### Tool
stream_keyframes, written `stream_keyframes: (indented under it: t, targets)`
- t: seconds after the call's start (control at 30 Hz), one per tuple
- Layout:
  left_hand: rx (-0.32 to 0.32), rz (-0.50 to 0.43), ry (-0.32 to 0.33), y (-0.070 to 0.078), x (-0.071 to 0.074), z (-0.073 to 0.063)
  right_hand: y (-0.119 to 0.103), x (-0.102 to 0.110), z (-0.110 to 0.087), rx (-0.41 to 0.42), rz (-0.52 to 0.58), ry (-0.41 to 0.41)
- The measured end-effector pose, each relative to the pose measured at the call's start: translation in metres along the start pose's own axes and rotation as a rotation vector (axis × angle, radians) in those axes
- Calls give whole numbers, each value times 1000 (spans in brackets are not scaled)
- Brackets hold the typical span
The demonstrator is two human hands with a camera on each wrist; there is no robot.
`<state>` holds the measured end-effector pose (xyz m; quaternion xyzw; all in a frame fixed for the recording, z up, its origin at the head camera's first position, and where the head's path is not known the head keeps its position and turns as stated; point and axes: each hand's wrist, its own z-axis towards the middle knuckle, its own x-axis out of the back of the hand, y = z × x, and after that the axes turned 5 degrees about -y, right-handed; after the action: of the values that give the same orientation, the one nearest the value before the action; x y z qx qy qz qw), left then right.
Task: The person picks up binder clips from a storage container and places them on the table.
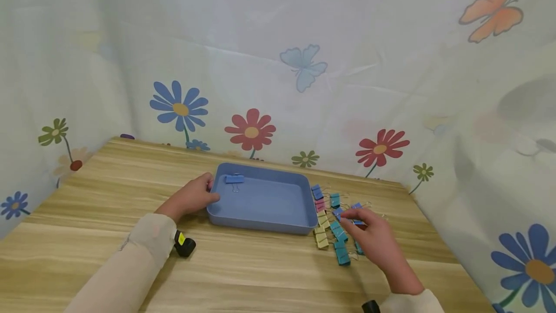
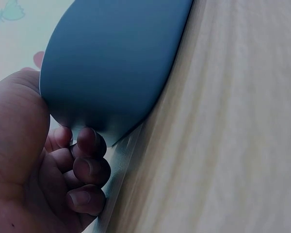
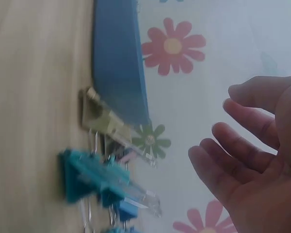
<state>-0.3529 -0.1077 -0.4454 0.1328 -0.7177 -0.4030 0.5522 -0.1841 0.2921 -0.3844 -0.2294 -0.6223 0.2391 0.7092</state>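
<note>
A blue rectangular tray (image 1: 267, 202) lies on the table, with one blue binder clip (image 1: 234, 179) near its far left corner. My left hand (image 1: 195, 196) grips the tray's left side; in the left wrist view the thumb goes over the rim and curled fingertips (image 2: 89, 167) sit beneath the outer wall. Over a group of binder clips right of the tray hovers my right hand (image 1: 375, 238), fingers apart and slightly bent. Nothing shows in that hand (image 3: 252, 155) in the right wrist view. Teal clips (image 1: 342, 253), yellow clips (image 1: 321, 238) and a pink clip (image 1: 319, 205) are among the group.
Wood-grain table (image 1: 243, 274) surface extends in front of the tray and to its left. A flower-printed curtain (image 1: 260, 37) hangs behind the table's far edge and along the sides. Several clips stand close against the tray's right wall.
</note>
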Motion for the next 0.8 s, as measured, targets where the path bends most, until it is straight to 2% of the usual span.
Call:
stream_keyframes:
  t: [0.23, 0.47, 0.8]
  targets:
    - [7, 4, 3, 0, 0, 1, -15, -8, 12, 17, 119, -12]
    - [0, 7, 6, -1, 1, -1, -33, -30, 29, 23, 354, -46]
    - [2, 7, 5, 0, 1, -2, -49, -56, 51, 58, 623, -103]
